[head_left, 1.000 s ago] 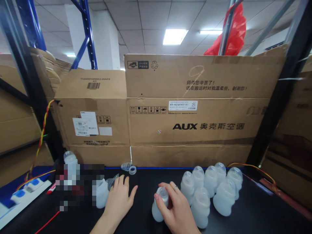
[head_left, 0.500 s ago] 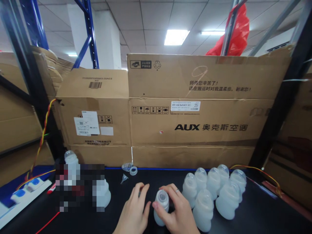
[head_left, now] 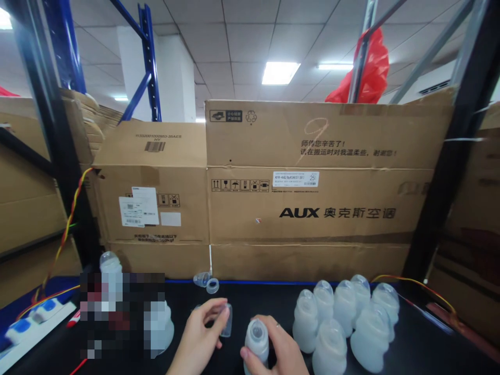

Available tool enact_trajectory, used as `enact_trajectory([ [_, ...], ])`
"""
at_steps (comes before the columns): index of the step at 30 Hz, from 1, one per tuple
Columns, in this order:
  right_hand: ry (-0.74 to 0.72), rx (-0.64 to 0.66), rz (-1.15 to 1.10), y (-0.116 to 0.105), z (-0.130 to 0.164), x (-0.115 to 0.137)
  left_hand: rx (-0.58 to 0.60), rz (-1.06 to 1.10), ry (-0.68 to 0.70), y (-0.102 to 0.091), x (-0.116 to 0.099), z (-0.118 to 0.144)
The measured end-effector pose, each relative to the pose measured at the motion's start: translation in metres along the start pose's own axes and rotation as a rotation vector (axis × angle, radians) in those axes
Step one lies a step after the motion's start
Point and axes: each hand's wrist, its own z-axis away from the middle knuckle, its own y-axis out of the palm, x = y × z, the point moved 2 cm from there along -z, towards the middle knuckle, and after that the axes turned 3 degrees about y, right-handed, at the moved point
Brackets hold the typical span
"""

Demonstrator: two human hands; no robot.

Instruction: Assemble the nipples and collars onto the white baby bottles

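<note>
My right hand [head_left: 278,351] grips a milky white silicone bottle [head_left: 256,338] that stands upright on the black table [head_left: 422,349], near the bottom edge of the view. Just left of it, my left hand [head_left: 201,336] pinches a small clear plastic cap [head_left: 226,320] between thumb and fingertips, lifted a little off the table. A cluster of several capped white bottles [head_left: 344,323] stands close by on the right of my right hand.
Large cardboard boxes [head_left: 312,208] wall off the back of the table. A clear cap and a ring [head_left: 207,282] lie at their foot. More white bottles [head_left: 111,265] and a blurred patch sit at left. Black rack posts [head_left: 449,172] flank both sides; wires and a power strip [head_left: 23,325] at far left.
My left hand moved from the left bottle toward the middle and picked up a small clear cap. My right hand stayed on its bottle. The camera tilted up slightly.
</note>
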Motion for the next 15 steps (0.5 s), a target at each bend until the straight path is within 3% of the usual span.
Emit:
enact_trajectory([
  [3,0.020,-0.048,-0.030,0.005,0.000,0.002,-0.050,0.291,0.026,0.008,-0.012,0.003],
  [6,0.012,-0.079,-0.050,0.010,0.002,0.005,-0.132,0.440,0.117,0.016,-0.023,0.015],
  [11,-0.012,-0.053,-0.083,0.025,0.004,0.002,-0.110,0.385,0.246,0.030,-0.032,0.038],
  [15,-0.029,-0.093,-0.025,0.036,0.010,-0.005,-0.111,0.196,0.363,0.032,-0.027,0.045],
])
